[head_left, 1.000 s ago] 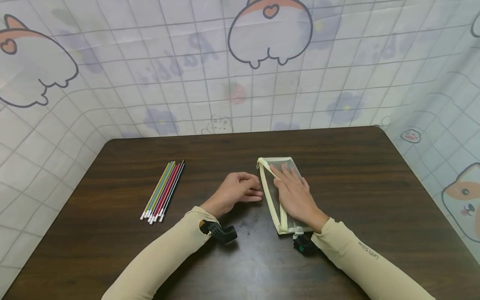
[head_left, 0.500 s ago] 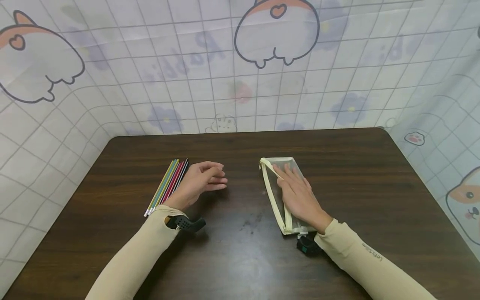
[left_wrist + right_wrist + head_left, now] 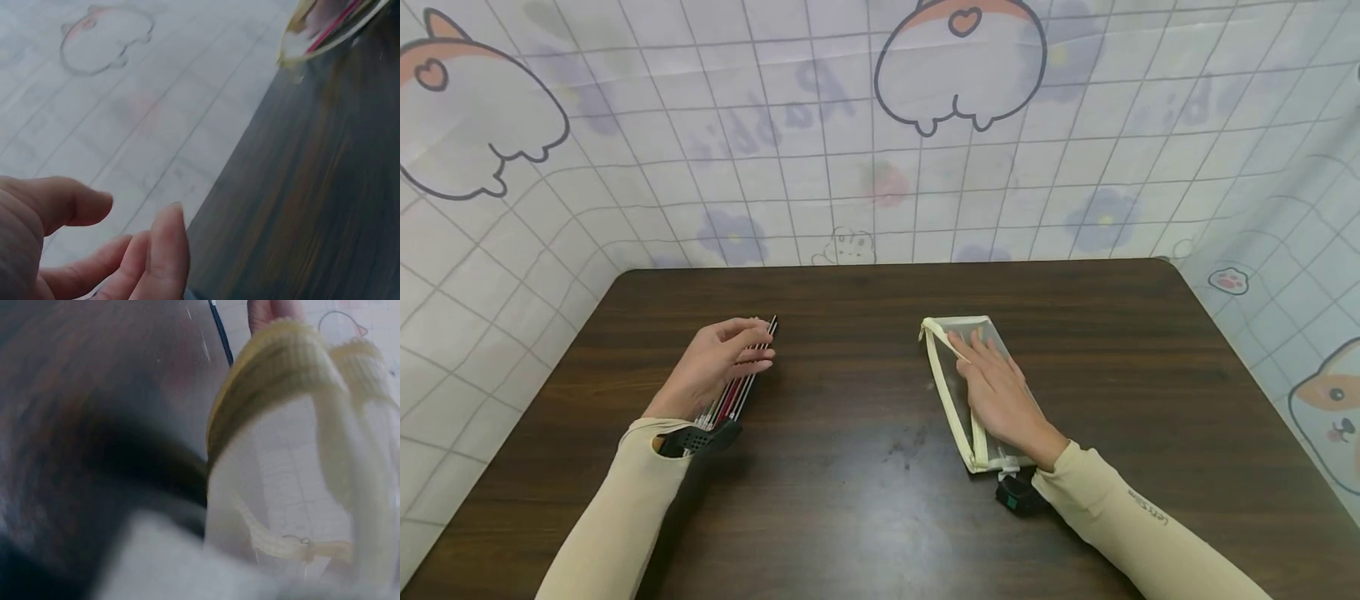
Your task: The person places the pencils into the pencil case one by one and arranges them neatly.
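Where your sleeves [image 3: 606,508] extend over the near table [image 3: 850,508], your right hand [image 3: 1000,400] lies flat on the pouch [image 3: 951,404] at right, fingers straight and slightly spread. Your left hand [image 3: 718,362] is over the pencils [image 3: 728,404] at left, fingers loosely bent, thumb apart from the fingertips; contact with the pencils cannot be determined. Patterned cloth [image 3: 842,150] stands behind the table.
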A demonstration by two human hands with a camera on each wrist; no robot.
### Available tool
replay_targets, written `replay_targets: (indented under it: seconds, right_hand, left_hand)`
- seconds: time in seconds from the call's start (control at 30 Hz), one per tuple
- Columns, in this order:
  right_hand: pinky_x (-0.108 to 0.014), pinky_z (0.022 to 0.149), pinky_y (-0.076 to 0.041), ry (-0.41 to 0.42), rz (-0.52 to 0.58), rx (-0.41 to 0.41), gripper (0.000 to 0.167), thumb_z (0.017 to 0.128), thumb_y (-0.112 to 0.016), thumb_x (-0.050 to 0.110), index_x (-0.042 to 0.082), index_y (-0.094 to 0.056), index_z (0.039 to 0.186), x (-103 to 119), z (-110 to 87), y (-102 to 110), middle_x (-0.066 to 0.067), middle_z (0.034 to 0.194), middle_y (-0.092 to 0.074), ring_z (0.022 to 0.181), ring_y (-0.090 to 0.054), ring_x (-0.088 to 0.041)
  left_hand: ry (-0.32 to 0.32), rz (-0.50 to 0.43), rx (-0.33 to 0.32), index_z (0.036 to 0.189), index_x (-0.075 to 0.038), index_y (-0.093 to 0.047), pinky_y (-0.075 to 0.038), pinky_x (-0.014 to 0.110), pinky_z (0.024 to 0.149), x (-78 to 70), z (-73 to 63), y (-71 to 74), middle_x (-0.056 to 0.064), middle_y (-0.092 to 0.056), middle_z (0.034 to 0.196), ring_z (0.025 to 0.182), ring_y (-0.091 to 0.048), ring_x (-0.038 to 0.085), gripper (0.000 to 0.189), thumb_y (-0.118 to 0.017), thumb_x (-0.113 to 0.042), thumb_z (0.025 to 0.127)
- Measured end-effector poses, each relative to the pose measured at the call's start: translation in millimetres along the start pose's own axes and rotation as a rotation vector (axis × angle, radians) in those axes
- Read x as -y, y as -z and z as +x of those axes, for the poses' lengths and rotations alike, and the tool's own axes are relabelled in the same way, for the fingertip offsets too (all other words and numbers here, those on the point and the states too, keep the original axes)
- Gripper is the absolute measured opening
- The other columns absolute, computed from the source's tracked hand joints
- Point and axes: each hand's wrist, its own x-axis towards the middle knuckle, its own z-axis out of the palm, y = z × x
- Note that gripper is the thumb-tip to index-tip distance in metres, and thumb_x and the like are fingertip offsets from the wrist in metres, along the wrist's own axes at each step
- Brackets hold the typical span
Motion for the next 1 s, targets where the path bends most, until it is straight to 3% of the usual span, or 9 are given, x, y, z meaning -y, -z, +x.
replay_targets:
  seconds: [0.2, 0.4, 0.5, 0.73, 0.9, 1.0]
  right_hand:
    - [-0.073, 0.128, -0.006, 0.000, -0.001, 0.002, 0.052, 0.114, -0.021, 0.038, 0.025, -0.029, 0.164, 1.3, -0.5, -0.4, -0.015, 0.173, -0.019, 0.162, -0.010, -0.044]
    - [-0.074, 0.127, -0.007, -0.003, -0.003, 0.005, 0.052, 0.114, -0.022, 0.037, 0.025, -0.029, 0.164, 1.4, -1.1, -1.2, -0.016, 0.173, -0.019, 0.161, -0.011, -0.045]
    - [-0.074, 0.127, -0.007, -0.007, 0.002, 0.007, 0.052, 0.114, -0.022, 0.037, 0.026, -0.029, 0.164, 1.8, -1.2, -0.4, -0.015, 0.173, -0.019, 0.162, -0.010, -0.045]
    - [-0.074, 0.126, -0.005, -0.010, 0.009, 0.011, 0.052, 0.113, -0.022, 0.036, 0.026, -0.029, 0.164, 2.9, 0.0, -0.2, -0.015, 0.173, -0.018, 0.162, -0.009, -0.044]
    - [-0.075, 0.126, -0.005, -0.007, -0.001, 0.017, 0.052, 0.113, -0.022, 0.036, 0.027, -0.029, 0.164, 3.3, 0.1, -0.3, -0.015, 0.173, -0.018, 0.162, -0.009, -0.044]
    - [-0.075, 0.126, -0.005, -0.005, -0.006, 0.018, 0.052, 0.114, -0.022, 0.036, 0.027, -0.029, 0.164, 2.9, 0.3, -0.9, -0.016, 0.173, -0.018, 0.162, -0.010, -0.044]
  left_hand:
    - [0.029, 0.009, -0.030, 0.150, 0.002, -0.043, -0.063, 0.022, 0.092, 10.9, -4.5, 33.2, 0.008, -0.053, 0.137, 0.101, -0.073, 0.006, 0.072, -0.070, -0.041, 0.098]
    - [0.042, 0.086, -0.102, 0.148, 0.000, -0.047, -0.062, 0.018, 0.088, 22.6, -4.3, 54.1, -0.002, -0.060, 0.124, 0.098, -0.073, 0.003, 0.071, -0.071, -0.043, 0.097]
    - [0.049, 0.100, -0.125, 0.147, 0.000, -0.047, -0.062, 0.016, 0.087, 25.7, -2.1, 60.1, -0.005, -0.059, 0.121, 0.096, -0.073, 0.001, 0.068, -0.070, -0.041, 0.098]
    - [0.055, 0.187, -0.141, 0.148, 0.001, -0.046, -0.061, 0.014, 0.087, 34.2, 0.6, 70.1, 0.004, -0.054, 0.133, 0.093, -0.069, -0.006, 0.065, -0.066, -0.038, 0.101]
    - [0.058, 0.247, -0.157, 0.144, 0.002, -0.051, -0.061, 0.013, 0.086, 37.4, 0.2, 71.2, 0.002, -0.060, 0.124, 0.092, -0.068, -0.004, 0.065, -0.069, -0.041, 0.099]
    - [0.063, 0.299, -0.149, 0.144, 0.000, -0.054, -0.062, 0.020, 0.092, 38.1, -1.1, 70.2, 0.009, -0.063, 0.132, 0.100, -0.070, 0.002, 0.066, -0.071, -0.044, 0.097]
